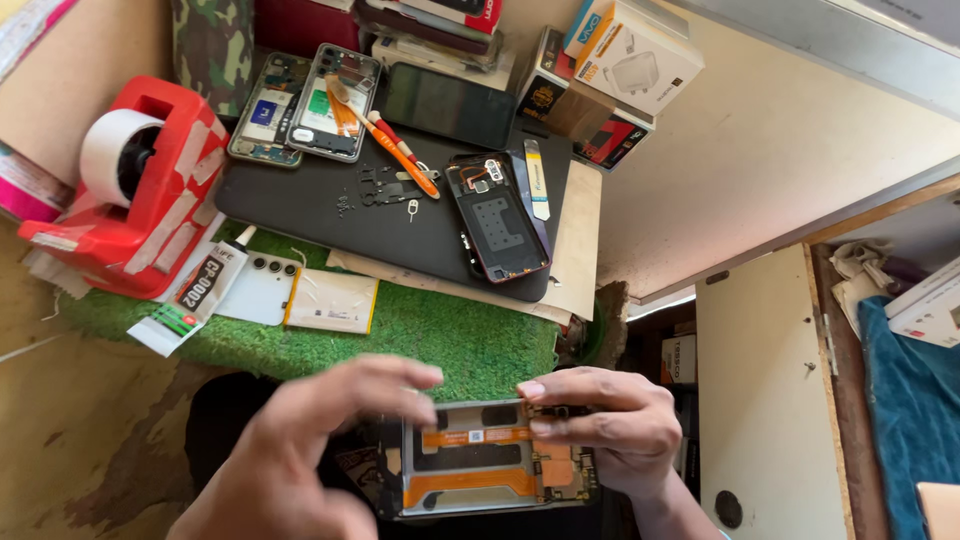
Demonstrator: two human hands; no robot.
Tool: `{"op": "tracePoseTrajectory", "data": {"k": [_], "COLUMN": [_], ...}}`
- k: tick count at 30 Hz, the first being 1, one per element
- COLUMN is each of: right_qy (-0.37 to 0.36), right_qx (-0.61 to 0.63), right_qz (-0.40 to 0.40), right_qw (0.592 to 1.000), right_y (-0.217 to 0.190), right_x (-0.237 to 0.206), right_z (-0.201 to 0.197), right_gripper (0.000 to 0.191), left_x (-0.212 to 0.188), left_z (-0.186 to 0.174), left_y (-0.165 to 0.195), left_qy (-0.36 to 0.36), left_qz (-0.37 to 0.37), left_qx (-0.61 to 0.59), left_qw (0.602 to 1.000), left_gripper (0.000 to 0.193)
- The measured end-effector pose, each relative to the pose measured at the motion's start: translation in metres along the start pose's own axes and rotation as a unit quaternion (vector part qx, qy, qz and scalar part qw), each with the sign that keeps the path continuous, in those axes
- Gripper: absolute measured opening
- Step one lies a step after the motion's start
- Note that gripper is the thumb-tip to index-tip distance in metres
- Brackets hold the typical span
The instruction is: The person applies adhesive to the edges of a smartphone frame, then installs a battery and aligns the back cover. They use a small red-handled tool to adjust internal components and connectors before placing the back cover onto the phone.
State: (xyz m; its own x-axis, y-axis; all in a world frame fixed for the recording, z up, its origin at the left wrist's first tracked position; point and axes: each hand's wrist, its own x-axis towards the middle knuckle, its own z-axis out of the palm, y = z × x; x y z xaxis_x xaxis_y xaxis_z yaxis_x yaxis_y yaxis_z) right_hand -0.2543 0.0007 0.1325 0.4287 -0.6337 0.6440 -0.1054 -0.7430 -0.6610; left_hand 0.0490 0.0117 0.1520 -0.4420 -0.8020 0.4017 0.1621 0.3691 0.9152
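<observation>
Between both hands' fingers lies opened phone.

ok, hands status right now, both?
Left hand: blurred, fingertips on the opened phone; grip cannot be told.
Right hand: holding the phone's right edge.

Both hands hold an opened phone over green turf.

The opened phone shows dull grey metal and glossy orange flex ribbon. Just beyond it lies rough green artificial turf; on that turf, a matt black mat and a glossy red plastic tape dispenser.
</observation>
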Motion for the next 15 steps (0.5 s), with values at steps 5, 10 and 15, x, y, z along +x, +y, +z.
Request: {"op": "tracePoseTrajectory", "data": {"k": [5, 10, 15], "right_qy": [-0.088, 0.016, 0.129], "right_qx": [0.059, 0.051, -0.139], "right_qz": [-0.005, 0.059, 0.144], "right_qw": [0.994, 0.997, 0.971], "right_y": [0.007, 0.0, -0.023], "right_x": [-0.005, -0.001, 0.005], "right_z": [0.013, 0.015, 0.021], "right_gripper": [0.007, 0.015, 0.019], "left_x": [-0.001, -0.01, -0.013], "left_z": [0.021, 0.037, 0.06], "left_y": [-0.013, -0.004, 0.004], "left_qy": [-0.043, -0.04, 0.137], "left_qz": [-0.349, -0.342, -0.24], "left_qx": [-0.129, -0.07, 0.072], "left_qw": [0.927, 0.936, 0.959], "left_gripper": [0.028, 0.019, 0.012]}}
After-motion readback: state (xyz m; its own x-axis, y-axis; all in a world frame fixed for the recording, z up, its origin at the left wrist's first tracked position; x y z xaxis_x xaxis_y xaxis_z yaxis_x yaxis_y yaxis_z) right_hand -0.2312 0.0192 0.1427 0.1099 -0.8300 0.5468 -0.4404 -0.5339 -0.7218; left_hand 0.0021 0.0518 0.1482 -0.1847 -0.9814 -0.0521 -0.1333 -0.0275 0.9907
